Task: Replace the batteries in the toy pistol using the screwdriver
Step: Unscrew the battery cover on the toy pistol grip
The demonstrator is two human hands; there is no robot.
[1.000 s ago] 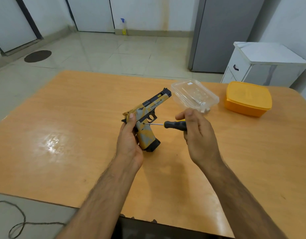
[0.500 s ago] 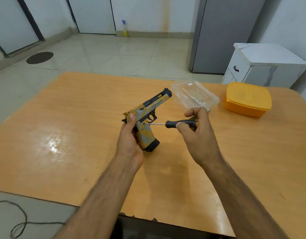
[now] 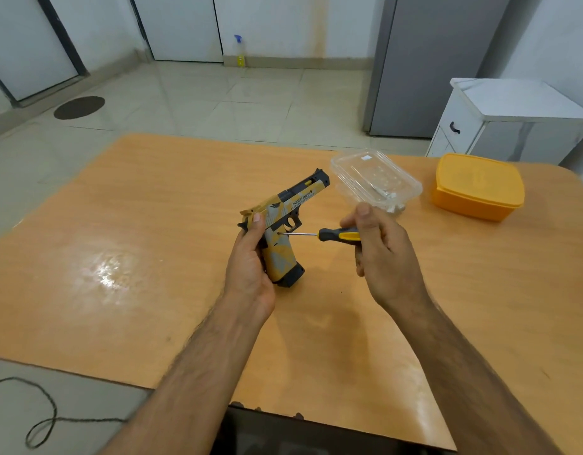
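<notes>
Left grip clasps matte camouflage plastic toy pistol; right grip pinches slim steel-shafted, rubbery-handled screwdriver.

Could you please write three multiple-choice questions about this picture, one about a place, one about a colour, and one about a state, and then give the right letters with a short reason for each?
1. Where does the screwdriver tip touch?
A. the side of the toy pistol, above its grip
B. the lid of the orange box
C. the bare table top

2. What colour is the closed box at the far right of the table?
A. blue
B. orange
C. white

3. How is the toy pistol kept in place?
A. it lies flat on the table, untouched
B. it sits inside the clear plastic container
C. the left hand grips it, muzzle pointing away

Answers:
1 A: the thin shaft ends on the pistol body near the trigger.
2 B: both lid and body are orange.
3 C: the left hand holds the grip, while the right hand holds the screwdriver handle.
</notes>
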